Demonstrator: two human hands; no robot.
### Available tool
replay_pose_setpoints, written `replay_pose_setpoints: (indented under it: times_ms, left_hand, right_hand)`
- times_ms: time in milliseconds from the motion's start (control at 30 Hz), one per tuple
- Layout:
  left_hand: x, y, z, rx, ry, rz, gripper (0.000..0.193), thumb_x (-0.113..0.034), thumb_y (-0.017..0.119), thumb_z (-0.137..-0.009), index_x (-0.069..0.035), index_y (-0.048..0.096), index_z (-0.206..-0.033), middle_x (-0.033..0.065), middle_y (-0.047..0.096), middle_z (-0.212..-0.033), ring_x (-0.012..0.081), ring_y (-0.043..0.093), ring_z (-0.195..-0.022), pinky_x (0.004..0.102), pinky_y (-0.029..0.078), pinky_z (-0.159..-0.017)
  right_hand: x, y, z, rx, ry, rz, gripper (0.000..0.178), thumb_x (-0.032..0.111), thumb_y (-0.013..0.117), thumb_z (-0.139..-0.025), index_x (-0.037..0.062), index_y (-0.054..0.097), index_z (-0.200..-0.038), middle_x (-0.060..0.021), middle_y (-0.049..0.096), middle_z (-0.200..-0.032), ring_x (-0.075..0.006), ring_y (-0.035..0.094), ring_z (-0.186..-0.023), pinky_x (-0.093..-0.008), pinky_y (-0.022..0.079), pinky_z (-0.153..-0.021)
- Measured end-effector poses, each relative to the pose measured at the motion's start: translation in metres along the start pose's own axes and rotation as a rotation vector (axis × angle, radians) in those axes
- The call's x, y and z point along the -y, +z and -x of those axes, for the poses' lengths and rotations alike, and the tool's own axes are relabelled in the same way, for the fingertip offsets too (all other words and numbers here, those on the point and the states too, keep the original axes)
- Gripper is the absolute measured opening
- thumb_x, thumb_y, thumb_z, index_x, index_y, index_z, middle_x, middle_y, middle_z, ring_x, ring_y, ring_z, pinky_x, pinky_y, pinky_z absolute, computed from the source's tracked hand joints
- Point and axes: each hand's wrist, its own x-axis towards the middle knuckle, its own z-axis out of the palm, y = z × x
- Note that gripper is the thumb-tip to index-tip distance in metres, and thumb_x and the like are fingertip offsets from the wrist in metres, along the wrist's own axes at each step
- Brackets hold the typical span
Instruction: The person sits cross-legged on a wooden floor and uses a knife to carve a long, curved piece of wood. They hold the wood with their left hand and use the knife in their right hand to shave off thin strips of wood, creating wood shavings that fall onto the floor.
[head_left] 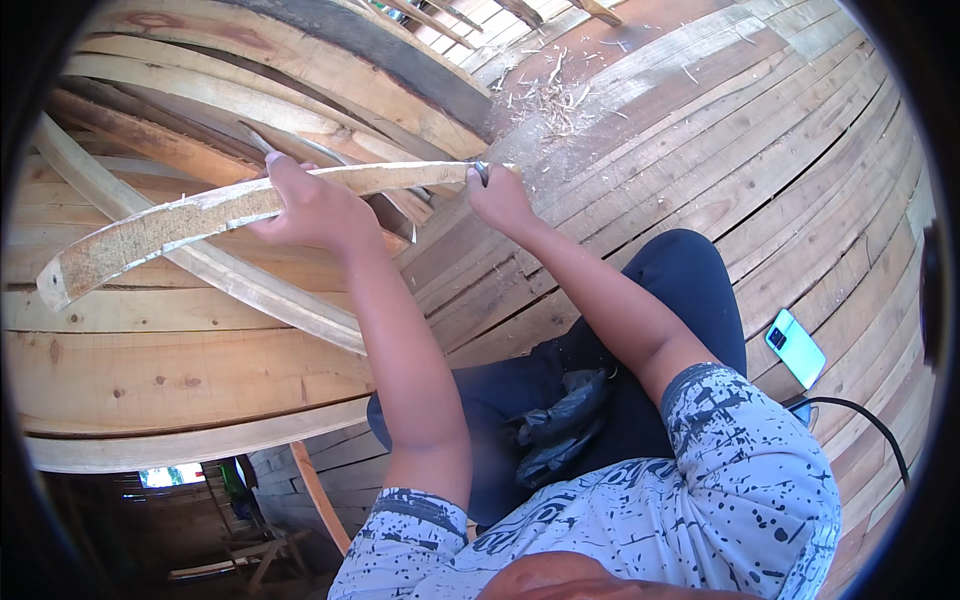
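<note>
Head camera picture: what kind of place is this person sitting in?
Probably a woodworking shed or a raised timber platform. The floor is bare planks, rough boards are piled alongside, and wood shavings lie scattered. The left hand and right hand hold a curved wooden strip.

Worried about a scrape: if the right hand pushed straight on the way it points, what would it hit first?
Probably the end of the curved wood strip that the right hand already touches; beyond lie wood shavings. Depth is unclear.

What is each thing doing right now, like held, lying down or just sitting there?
Long curved pale wooden strip: held up, raised off the planks.
Left hand: closed in a grip around the strip's middle.
Right hand: closed at the strip's end on a small metal piece.
Light blue phone: lying flat on the plank floor.
Wood shavings: scattered loose.
</note>
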Motion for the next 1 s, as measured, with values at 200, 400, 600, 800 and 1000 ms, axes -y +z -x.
replay_pose_setpoints:
  times_ms: [200, 400, 600, 800, 1000]
  left_hand:
    - [-0.018, -0.009, 0.011, 0.026, -0.001, -0.099, 0.063, -0.008, 0.065, -0.09, 0.002, 0.032, -0.143, 0.0171, 0.052, -0.123, 0.0226, 0.057, -0.106, 0.0349, 0.05, -0.085]
    - [-0.031, -0.04, 0.018, 0.378, 0.097, -0.051, 0.062, -0.016, 0.065, -0.093, 0.006, 0.031, -0.14, 0.0208, 0.047, -0.133, 0.0278, 0.048, -0.124, 0.0405, 0.04, -0.107]
    - [-0.072, -0.045, 0.011, 0.416, 0.299, 0.029, 0.039, -0.015, 0.062, -0.094, -0.003, 0.042, -0.125, 0.0151, 0.054, -0.116, 0.0256, 0.056, -0.11, 0.0455, 0.049, -0.1]
    - [-0.069, -0.048, -0.001, 0.344, -0.027, 0.126, 0.029, -0.014, 0.065, -0.091, -0.005, 0.047, -0.112, 0.0091, 0.053, -0.094, 0.0219, 0.056, -0.096, 0.0498, 0.052, -0.096]
    - [-0.065, -0.021, 0.0, 0.053, -0.166, 0.207, 0.032, -0.022, 0.067, -0.088, 0.0, 0.05, -0.105, 0.0097, 0.05, -0.088, 0.0234, 0.055, -0.092, 0.0465, 0.054, -0.09]
  right_hand:
    - [0.055, -0.036, 0.04, 0.144, -0.337, -0.032, 0.047, 0.032, 0.071, -0.087, 0.0074, 0.055, -0.124, -0.0202, 0.064, -0.07, -0.0344, 0.066, -0.065, -0.0412, 0.05, -0.062]
    - [0.054, -0.037, 0.017, 0.0, -0.327, -0.112, 0.044, 0.038, 0.07, -0.09, 0.0072, 0.062, -0.12, -0.0178, 0.066, -0.074, -0.0348, 0.065, -0.065, -0.0404, 0.05, -0.063]
    - [0.058, -0.056, 0.006, 0.207, -0.316, -0.148, 0.038, 0.04, 0.066, -0.092, 0.0034, 0.065, -0.104, -0.0218, 0.067, -0.08, -0.0398, 0.066, -0.08, -0.047, 0.051, -0.072]
    - [0.088, -0.06, 0.026, 0.163, -0.139, -0.08, 0.044, 0.037, 0.049, -0.099, -0.0041, 0.065, -0.1, -0.0263, 0.067, -0.087, -0.0433, 0.065, -0.085, -0.0497, 0.05, -0.077]
    - [-0.01, -0.025, -0.003, 0.249, 0.075, -0.013, 0.045, 0.033, 0.042, -0.102, -0.0051, 0.063, -0.092, -0.0302, 0.064, -0.083, -0.0454, 0.063, -0.082, -0.052, 0.046, -0.076]
